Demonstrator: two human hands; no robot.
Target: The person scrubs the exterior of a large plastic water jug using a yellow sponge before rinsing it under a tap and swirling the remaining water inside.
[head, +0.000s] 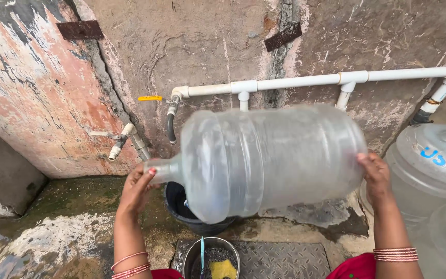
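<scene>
A large clear plastic water jug lies on its side in the air, blurred, with its neck pointing left. My left hand is wrapped over the neck and mouth of the jug. My right hand presses against its flat base on the right. Below the jug's shoulder stands a dark bucket, partly hidden by the jug. Both wrists carry thin bangles.
White pipes run along the cracked wall, with a yellow-handled tap and a second tap lower left. Other clear jugs stand at right. A steel pot with a yellow sponge sits on a metal plate near me. The ground looks wet and mossy.
</scene>
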